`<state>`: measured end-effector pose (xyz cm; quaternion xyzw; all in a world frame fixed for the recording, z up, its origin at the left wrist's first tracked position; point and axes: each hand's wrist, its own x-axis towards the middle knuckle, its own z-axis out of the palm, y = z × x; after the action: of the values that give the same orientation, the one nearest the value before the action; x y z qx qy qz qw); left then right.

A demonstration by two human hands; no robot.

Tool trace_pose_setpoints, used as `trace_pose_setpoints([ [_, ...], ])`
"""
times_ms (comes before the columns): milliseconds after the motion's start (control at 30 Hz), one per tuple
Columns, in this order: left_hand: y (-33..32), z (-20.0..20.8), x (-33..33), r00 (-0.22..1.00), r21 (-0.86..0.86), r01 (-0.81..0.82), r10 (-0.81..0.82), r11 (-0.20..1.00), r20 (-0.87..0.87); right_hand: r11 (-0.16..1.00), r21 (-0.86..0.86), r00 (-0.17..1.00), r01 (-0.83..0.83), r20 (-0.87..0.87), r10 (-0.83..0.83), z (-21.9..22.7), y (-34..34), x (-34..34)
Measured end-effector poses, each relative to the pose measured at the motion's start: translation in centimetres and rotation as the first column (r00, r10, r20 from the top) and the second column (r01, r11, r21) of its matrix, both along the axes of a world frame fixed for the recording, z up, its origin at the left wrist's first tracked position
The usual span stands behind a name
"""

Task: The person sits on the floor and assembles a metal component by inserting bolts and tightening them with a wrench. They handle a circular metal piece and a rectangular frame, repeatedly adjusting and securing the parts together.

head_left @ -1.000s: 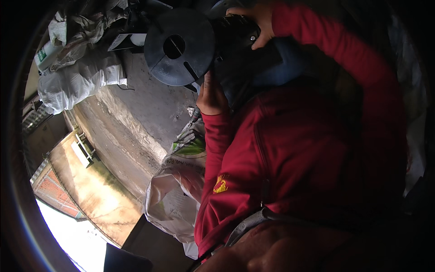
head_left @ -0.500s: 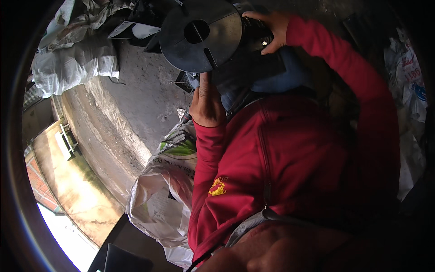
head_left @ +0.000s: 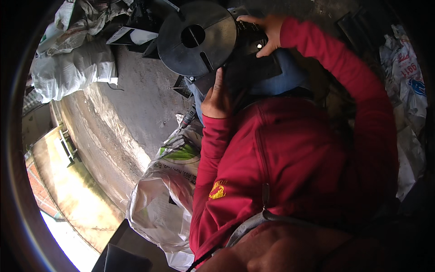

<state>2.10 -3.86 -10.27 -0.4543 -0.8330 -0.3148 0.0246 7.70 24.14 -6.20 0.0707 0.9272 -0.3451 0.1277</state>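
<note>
A round black metal disc (head_left: 174, 52) with a central hole and slots sits at the top of the view. It lies over a flat black metal plate (head_left: 267, 68) resting across my jeans-covered legs. My left hand (head_left: 216, 102) is at the near edge of this assembly, one digit laid straight against the plate beside the disc; its other fingers are mostly hidden. My right hand (head_left: 272, 34) spans the plate's far-right end, thumb and forefinger apart around it. A shiny bolt head (head_left: 259, 46) shows near that thumb. Another small bolt (head_left: 192, 79) sits at the disc's near rim.
A crumpled white sack (head_left: 158, 204) stands at my left side, with a dark tool with a narrow tip (head_left: 187, 117) beyond it. White wrapped bundles (head_left: 74, 70) lie at the far left. Black metal pieces (head_left: 136, 34) are behind the disc. More plastic bags (head_left: 405, 68) are at right.
My left hand has slid right, away from the bolt at the disc's rim, and more of the dark tool shows. My right hand stays at the plate's end. The view has shifted slightly.
</note>
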Motion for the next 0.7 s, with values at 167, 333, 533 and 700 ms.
trace_pose_setpoints([
  [167, -0.7, 4.1, -0.3, 0.993, 0.253, 0.006, -0.035, 0.968, 0.109, 1.0, 0.023, 0.999, 0.019, 0.028, -0.019, -0.4, 0.2, 0.4],
  [333, 0.4, 1.0, 0.1, 0.996, 0.044, -0.015, 0.012, 0.999, 0.083, 1.0, 0.017, 1.0, -0.008, -0.021, 0.008, -0.3, 0.1, -0.3],
  [533, 0.3, 3.2, -0.7, 0.999, 0.328, 0.017, -0.03, 0.945, 0.035, 1.0, 0.015, 1.0, -0.001, -0.014, 0.001, -0.8, 0.3, 0.3],
  [700, 0.3, 2.0, 0.2, 0.993, 0.027, -0.043, 0.04, 0.999, 0.113, 1.0, -0.013, 0.998, -0.015, -0.054, 0.014, -1.5, 0.5, -0.1],
])
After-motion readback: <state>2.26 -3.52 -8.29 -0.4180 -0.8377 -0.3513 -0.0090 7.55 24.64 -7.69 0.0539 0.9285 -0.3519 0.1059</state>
